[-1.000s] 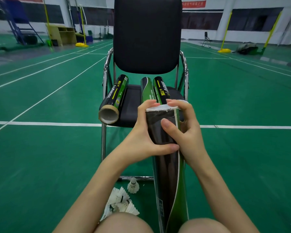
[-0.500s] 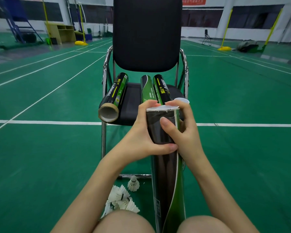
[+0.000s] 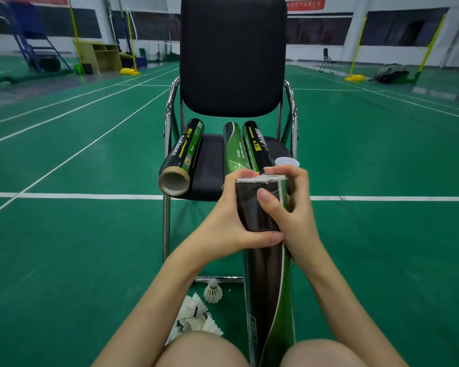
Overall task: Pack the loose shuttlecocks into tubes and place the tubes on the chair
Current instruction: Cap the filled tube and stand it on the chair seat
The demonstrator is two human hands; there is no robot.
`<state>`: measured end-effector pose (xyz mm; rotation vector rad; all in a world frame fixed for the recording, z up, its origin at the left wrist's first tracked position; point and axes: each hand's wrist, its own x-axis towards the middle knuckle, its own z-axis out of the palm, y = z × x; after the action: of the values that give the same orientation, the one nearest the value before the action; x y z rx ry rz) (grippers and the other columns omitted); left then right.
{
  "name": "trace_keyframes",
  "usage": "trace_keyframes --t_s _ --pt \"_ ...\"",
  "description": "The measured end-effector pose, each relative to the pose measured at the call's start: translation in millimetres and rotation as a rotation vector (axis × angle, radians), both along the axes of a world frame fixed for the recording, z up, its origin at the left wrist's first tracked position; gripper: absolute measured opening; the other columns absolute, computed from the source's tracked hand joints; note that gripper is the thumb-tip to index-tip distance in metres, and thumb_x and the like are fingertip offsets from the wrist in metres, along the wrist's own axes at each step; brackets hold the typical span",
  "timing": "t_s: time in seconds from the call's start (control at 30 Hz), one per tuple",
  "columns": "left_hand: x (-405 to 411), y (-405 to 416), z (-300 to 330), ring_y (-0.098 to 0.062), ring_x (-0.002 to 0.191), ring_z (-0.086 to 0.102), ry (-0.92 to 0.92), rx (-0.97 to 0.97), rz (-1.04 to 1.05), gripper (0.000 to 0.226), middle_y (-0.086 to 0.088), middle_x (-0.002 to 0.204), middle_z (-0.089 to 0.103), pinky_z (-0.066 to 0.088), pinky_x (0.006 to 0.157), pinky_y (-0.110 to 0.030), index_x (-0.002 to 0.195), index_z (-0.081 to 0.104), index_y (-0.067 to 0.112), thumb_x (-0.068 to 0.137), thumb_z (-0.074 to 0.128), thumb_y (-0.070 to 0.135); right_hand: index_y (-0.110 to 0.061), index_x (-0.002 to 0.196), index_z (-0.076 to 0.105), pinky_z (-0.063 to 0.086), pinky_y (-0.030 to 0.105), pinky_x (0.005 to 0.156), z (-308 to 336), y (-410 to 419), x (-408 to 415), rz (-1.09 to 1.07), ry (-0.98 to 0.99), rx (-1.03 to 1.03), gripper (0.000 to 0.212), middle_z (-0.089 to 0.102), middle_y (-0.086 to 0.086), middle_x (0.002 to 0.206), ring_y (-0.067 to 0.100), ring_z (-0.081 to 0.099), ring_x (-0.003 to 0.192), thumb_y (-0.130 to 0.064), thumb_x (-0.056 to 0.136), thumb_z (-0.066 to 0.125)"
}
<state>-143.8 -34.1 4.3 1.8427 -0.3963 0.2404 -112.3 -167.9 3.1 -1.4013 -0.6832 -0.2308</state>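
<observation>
A tall black-and-green cardboard shuttlecock tube (image 3: 265, 260) stands upright between the person's knees, in front of the black padded chair with a chrome frame (image 3: 232, 56); its bottom end is cut off by the frame edge. A white plastic cap (image 3: 260, 178) sits on its top. The left hand (image 3: 231, 223) wraps the tube's upper part, thumb lying across the front, fingers curled behind and hidden. The right hand (image 3: 292, 207) grips opposite, thumb pressed on the front, fingertips curled over the cap's rim. On the chair seat lie three matching tubes (image 3: 182, 157), the leftmost open-ended, and a loose white lid (image 3: 286, 162), half hidden behind the right hand. On the green floor below the chair lie white feather shuttlecocks (image 3: 196, 313), partly hidden by the left forearm and knee.
</observation>
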Motion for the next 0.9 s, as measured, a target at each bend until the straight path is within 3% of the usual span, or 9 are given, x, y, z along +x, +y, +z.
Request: trace_keyframes --t_s 0.13,0.27,0.43,0.47,0.53,0.6,0.7,0.8,0.9 --pt "-1.0 3.6 -0.7 0.001 0.114 0.051 -0.001 -0.013 -0.024 0.098 0.006 0.127 0.047 0.04 0.089 -0.011 0.135 0.022 0.026 0.062 0.086 0.013 -0.012 0.107 0.046 0.05 0.016 0.069 1.2 0.4 -0.6 -0.001 0.012 -0.004 0.05 0.065 -0.023 0.089 -0.003 0.062 0.081 -0.037 0.068 0.066" --pt "1.4 1.7 -6.4 -0.011 0.116 0.052 0.028 0.005 -0.039 0.094 -0.002 0.128 0.045 0.047 0.09 -0.025 0.129 0.026 0.03 0.055 0.084 0.031 -0.012 0.101 0.046 0.049 0.014 0.065 -2.9 3.7 -1.8 -0.061 0.048 0.005 0.051 0.065 -0.022 0.083 -0.004 0.062 0.076 -0.042 0.065 0.067" --pt "-3.4 -2.7 -0.4 0.007 0.117 0.045 -0.044 -0.007 -0.03 0.095 0.006 0.135 0.036 0.037 0.089 -0.007 0.135 0.021 0.027 0.062 0.082 0.02 -0.018 0.106 0.047 0.049 0.019 0.076 2.7 -0.1 -4.0 -0.087 -0.02 0.057 0.042 0.058 -0.011 0.098 0.001 0.059 0.087 -0.035 0.073 0.067" --pt "-3.8 -3.5 1.8 0.006 0.12 0.043 -0.084 -0.025 -0.026 0.095 0.008 0.138 0.033 0.039 0.091 -0.01 0.136 0.02 0.028 0.064 0.081 0.022 -0.023 0.108 0.047 0.048 0.023 0.08 6.5 -1.4 -2.7 -0.089 -0.054 0.058 0.04 0.054 -0.006 0.106 0.005 0.058 0.092 -0.035 0.075 0.066" --pt "-4.5 -4.9 6.8 -0.002 0.126 0.041 -0.145 -0.055 -0.014 0.09 0.007 0.142 0.029 0.045 0.095 -0.025 0.138 0.019 0.03 0.069 0.077 0.026 -0.035 0.108 0.05 0.049 0.047 0.087 13.7 -2.4 0.6 -0.076 -0.065 0.057 0.031 0.049 0.006 0.117 0.024 0.056 0.099 -0.038 0.08 0.064" --pt "-5.0 -4.6 9.7 -0.002 0.129 0.039 -0.175 -0.048 -0.01 0.084 0.013 0.143 0.028 0.046 0.098 -0.039 0.138 0.021 0.031 0.073 0.074 0.026 -0.041 0.105 0.053 0.042 0.062 0.092 15.3 -1.6 2.7 -0.077 -0.071 0.043 0.023 0.049 0.009 0.117 0.037 0.052 0.107 -0.045 0.084 0.06" --pt "-4.2 -2.2 7.8 0.0 0.122 0.045 -0.172 -0.022 -0.017 0.078 0.028 0.132 0.034 0.046 0.097 -0.04 0.132 0.024 0.034 0.073 0.074 0.029 -0.041 0.102 0.056 0.039 0.064 0.094 10.7 -0.5 3.2 -0.067 -0.074 0.044 0.019 0.053 0.001 0.111 0.036 0.05 0.109 -0.05 0.086 0.058" --pt "-1.8 -0.4 3.4 -0.003 0.115 0.053 -0.168 -0.036 -0.018 0.074 0.02 0.131 0.035 0.05 0.09 -0.031 0.125 0.027 0.034 0.07 0.076 0.027 -0.039 0.098 0.058 0.039 0.065 0.092 5.3 0.0 5.2 -0.055 -0.056 0.057 0.019 0.053 -0.01 0.107 0.035 0.051 0.107 -0.052 0.084 0.058" --pt "-1.1 0.8 2.1 -0.005 0.108 0.058 -0.133 -0.067 -0.02 0.071 0.022 0.126 0.039 0.053 0.082 -0.03 0.12 0.029 0.035 0.069 0.077 0.023 -0.038 0.095 0.059 0.041 0.065 0.09 0.8 2.2 7.2 -0.079 -0.032 0.051 0.018 0.055 -0.006 0.104 0.037 0.051 0.106 -0.052 0.083 0.06"
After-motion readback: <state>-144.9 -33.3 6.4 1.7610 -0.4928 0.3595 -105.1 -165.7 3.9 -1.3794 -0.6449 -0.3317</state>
